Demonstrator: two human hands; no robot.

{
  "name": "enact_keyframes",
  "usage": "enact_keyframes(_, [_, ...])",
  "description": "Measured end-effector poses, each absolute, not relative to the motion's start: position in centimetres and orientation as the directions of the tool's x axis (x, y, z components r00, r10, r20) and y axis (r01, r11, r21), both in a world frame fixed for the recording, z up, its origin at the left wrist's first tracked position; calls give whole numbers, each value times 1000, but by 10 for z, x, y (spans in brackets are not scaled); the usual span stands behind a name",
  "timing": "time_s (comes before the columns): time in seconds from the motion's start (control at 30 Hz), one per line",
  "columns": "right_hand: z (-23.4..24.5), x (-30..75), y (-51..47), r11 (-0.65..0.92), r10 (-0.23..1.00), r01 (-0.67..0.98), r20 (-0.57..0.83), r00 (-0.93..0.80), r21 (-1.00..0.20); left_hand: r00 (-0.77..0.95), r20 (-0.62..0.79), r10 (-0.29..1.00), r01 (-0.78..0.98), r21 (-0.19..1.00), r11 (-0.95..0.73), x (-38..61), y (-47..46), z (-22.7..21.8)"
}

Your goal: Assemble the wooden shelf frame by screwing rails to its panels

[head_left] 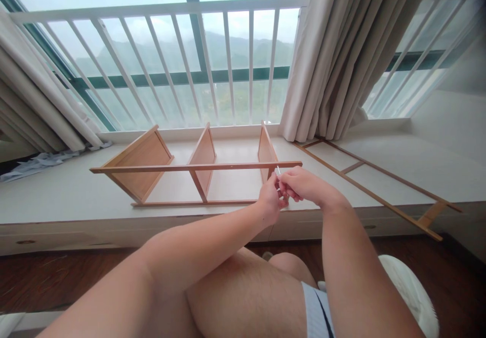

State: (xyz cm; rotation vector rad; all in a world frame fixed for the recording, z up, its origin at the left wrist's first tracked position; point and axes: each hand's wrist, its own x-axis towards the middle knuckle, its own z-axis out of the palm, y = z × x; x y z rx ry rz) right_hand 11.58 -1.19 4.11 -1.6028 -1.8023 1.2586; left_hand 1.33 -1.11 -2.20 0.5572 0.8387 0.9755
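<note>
A thin pale rod (278,170) is seen at the right end of the wooden shelf frame (243,166), among the fingertips of both hands. The fingers of the left hand (271,194) and the right hand (298,182) are curled close together; by which the rod is grasped cannot be told. The shelf frame, crossed by three panels (204,148), is laid on the white ledge (49,191). To the right, a ladder-like wooden frame (353,166) is placed, its near end projected past the ledge's edge.
</note>
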Motion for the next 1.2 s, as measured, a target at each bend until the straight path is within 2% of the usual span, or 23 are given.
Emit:
enact_keyframes(0.2, [44, 117, -16, -44, 927, 519, -228, -298, -854, 323, -254, 912, -467, 796, 386, 15, -20, -20])
enact_keyframes(0.5, [43, 117, -14, -52, 931, 541, -237, -277, -839, 353, -125, 927, -479, 827, 294, 13, -23, -19])
enact_keyframes(0.77, [36, 119, -12, -70, 924, 558, -264, -276, -827, 388, -135, 912, -466, 824, 321, 11, -15, -22])
enact_keyframes(1.0, [35, 114, -12, -97, 922, 530, -277, -272, -842, 469, -86, 879, -486, 806, 338, 10, -9, -21])
enact_keyframes(1.2, [31, 115, -9, -60, 914, 510, -253, -318, -858, 491, -57, 870, -520, 782, 344, 11, -7, -21])
